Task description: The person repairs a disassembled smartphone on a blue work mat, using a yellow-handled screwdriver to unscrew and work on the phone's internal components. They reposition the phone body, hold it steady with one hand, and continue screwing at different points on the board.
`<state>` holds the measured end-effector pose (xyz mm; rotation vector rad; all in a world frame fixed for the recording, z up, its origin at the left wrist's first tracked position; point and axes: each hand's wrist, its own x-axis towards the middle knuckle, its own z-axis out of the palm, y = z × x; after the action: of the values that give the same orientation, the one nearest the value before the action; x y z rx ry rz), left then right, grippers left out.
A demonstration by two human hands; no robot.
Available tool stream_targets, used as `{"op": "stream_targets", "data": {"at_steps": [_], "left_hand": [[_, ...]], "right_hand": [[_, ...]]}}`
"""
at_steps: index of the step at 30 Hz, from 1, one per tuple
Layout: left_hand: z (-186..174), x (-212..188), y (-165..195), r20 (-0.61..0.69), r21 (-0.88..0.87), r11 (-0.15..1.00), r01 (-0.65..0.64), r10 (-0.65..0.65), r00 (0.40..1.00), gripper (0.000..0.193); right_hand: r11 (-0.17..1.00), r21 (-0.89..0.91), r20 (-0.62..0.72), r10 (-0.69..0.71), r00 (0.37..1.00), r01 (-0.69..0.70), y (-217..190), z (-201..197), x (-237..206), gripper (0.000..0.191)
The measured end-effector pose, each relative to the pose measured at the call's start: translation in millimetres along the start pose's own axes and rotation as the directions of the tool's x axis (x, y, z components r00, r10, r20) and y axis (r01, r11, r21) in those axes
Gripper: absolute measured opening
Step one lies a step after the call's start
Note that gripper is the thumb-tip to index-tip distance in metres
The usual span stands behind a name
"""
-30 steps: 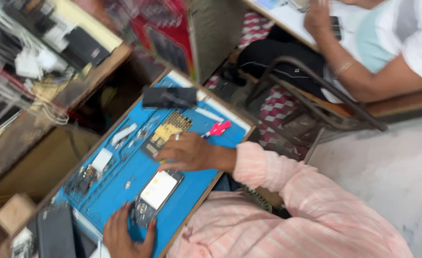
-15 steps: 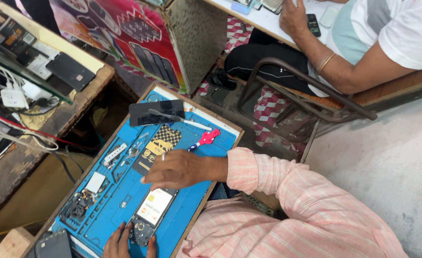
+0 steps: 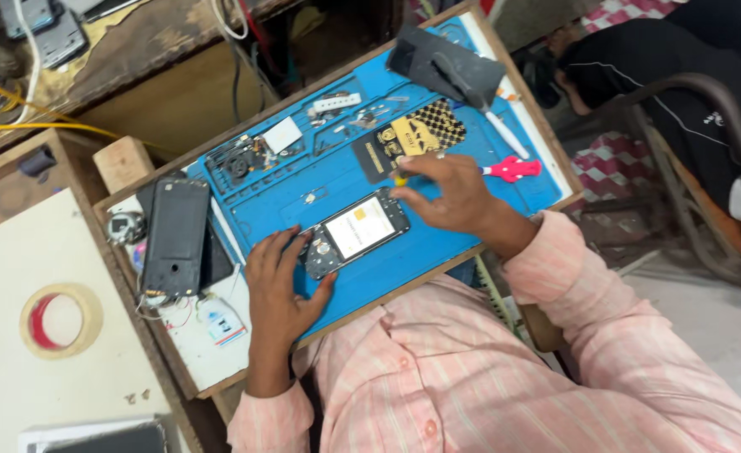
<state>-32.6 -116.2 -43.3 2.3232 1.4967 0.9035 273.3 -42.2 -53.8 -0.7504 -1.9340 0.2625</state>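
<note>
1. On the blue work mat (image 3: 437, 252), centre: opened phone (image 3: 355, 231), back off, insides showing.
2. Left hand (image 3: 280, 281) w/ fingers spread, pressing phone's lower end flat.
3. Right hand (image 3: 450, 195) pinching a small yellow-tipped tool (image 3: 400, 178) at phone's upper end.
4. Mat's moulded slots (image 3: 257, 155) at top edge hold small parts & screws.
5. Red-handled screwdriver (image 3: 511, 169) just right of the hand; dark phone (image 3: 174, 236) lies left of mat.

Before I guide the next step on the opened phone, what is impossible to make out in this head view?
- What the right hand pinches: only a yellow tip shows, the fingers cover the rest.
- The small parts in the blue mat's upper trays: too small to identify.
- The lower end of the opened phone: partly under the left hand.
- The dark device at the mat's left end: its underside is hidden.
</note>
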Motion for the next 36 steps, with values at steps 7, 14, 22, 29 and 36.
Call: {"op": "stream_targets", "data": {"at_steps": [7, 14, 22, 29, 36], "left_hand": [[-1, -6, -3, 0.029, -0.003, 1.000, 0.022, -0.022, 0.999, 0.064], [0, -6, 8, -0.094, 0.006, 0.998, -0.055, 0.056, 0.994, 0.050], [22, -12, 32, -0.181, -0.168, 0.959, -0.226, 0.196, 0.964, 0.023], [24, -11, 30, -0.203, -0.190, 0.959, -0.212, 0.173, 0.964, 0.016], [35, -16, 24, -0.254, -0.180, 0.977, -0.114, 0.066, 0.965, 0.016]], "right_hand": [[0.942, 0.212, -0.221, 0.306, 0.926, -0.261, 9, -14, -20, 0.063], [0.809, 0.509, -0.112, 0.400, 0.910, -0.293, -12, 5, -27, 0.062], [0.744, 0.622, -0.013, 0.321, 0.947, -0.243, -71, 44, -56, 0.060], [0.696, 0.686, -0.013, 0.304, 0.953, -0.213, -64, 56, -62, 0.067], [0.682, 0.667, 0.050, 0.360, 0.931, -0.300, -55, 77, -53, 0.064]]}}
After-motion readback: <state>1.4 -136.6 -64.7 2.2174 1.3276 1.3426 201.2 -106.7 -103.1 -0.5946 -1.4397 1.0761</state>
